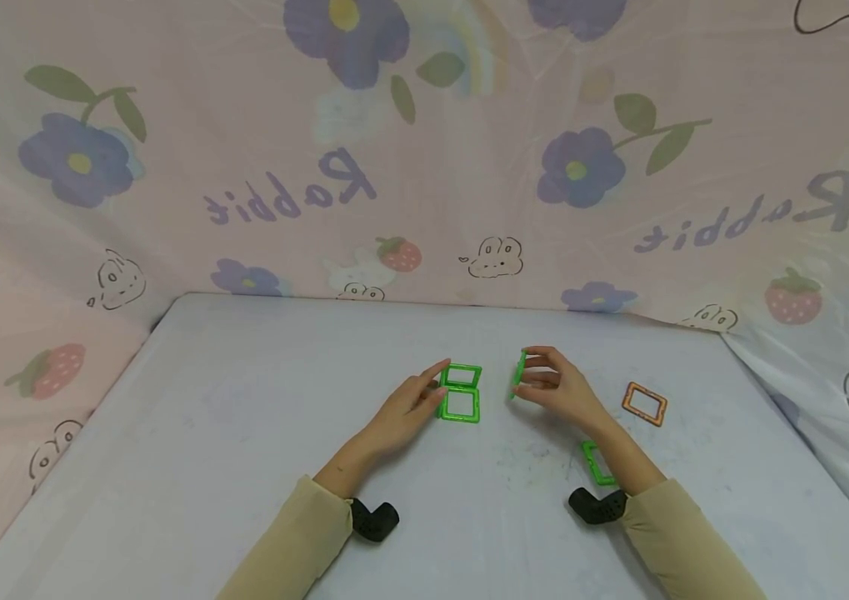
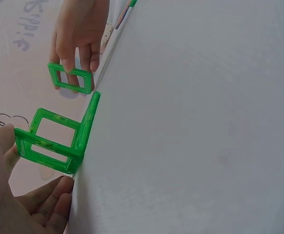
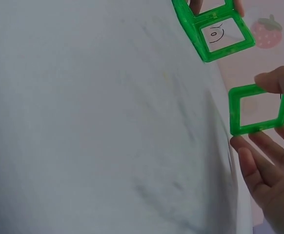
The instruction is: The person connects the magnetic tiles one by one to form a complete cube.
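Observation:
Several green open-square magnetic tiles (image 1: 461, 418) stand joined near the middle of the table, one flat and others upright at its edges. My left hand (image 1: 402, 414) holds the upright tile on the left side, thumb and fingers at its edges; in the left wrist view a fingertip meets the corner of this tile (image 2: 44, 142). To the right of the joined tiles, my right hand (image 1: 555, 383) pinches a single green tile (image 1: 519, 372) upright between thumb and fingers. The right wrist view shows this tile (image 3: 234, 109) apart from the joined ones.
An orange rectangular tile (image 1: 645, 404) lies on the white table (image 1: 169, 450) to the right. Another green tile (image 1: 592, 462) is partly hidden under my right forearm. Black wrist-worn pieces (image 1: 375, 521) sit at both sleeves. A printed cloth (image 1: 431, 167) hangs behind the table.

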The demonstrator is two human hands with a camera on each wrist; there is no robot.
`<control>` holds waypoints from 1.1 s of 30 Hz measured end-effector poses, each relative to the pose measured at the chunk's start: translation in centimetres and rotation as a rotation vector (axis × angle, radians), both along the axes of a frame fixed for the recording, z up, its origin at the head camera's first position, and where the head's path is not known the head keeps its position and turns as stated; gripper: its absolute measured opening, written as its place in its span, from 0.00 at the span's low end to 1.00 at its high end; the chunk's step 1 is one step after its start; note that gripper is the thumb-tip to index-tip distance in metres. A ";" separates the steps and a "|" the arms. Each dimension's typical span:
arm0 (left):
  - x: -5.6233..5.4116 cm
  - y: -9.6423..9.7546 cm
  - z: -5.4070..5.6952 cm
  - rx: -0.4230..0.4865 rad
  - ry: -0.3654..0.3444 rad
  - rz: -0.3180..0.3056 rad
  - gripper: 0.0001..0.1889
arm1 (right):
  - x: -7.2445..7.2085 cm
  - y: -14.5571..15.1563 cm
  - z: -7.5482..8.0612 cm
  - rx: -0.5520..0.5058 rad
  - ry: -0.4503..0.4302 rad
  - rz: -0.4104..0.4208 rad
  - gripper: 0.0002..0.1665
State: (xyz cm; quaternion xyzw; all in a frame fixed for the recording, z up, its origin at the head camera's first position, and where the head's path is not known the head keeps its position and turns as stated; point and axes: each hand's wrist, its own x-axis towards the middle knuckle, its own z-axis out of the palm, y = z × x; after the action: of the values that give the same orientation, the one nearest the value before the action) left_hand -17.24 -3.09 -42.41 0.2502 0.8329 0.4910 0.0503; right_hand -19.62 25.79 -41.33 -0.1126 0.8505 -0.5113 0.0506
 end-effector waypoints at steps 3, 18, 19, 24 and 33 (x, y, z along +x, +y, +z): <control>0.0 -0.1 0.0 -0.005 -0.002 0.003 0.26 | 0.0 -0.1 -0.1 -0.013 0.004 0.012 0.42; 0.0 -0.2 0.2 -0.003 -0.001 0.009 0.26 | 0.2 -1.0 -0.4 -0.013 0.078 0.098 0.40; 0.0 -0.2 0.2 -0.004 -0.002 0.010 0.26 | 0.2 -1.0 -0.4 -0.017 0.084 0.103 0.40; 0.1 -0.1 0.1 -0.003 -0.001 0.010 0.26 | 0.5 -1.4 -0.3 -0.017 0.104 0.116 0.39; -0.1 0.0 -0.2 0.005 0.001 0.005 0.26 | 0.8 -1.8 -0.3 -0.005 0.107 0.147 0.39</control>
State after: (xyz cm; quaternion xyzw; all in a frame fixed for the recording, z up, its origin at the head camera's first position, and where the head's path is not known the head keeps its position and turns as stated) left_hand -17.33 -3.11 -42.60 0.2483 0.8324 0.4930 0.0480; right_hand -18.81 23.95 -41.61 -0.2019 0.8403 -0.5014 0.0421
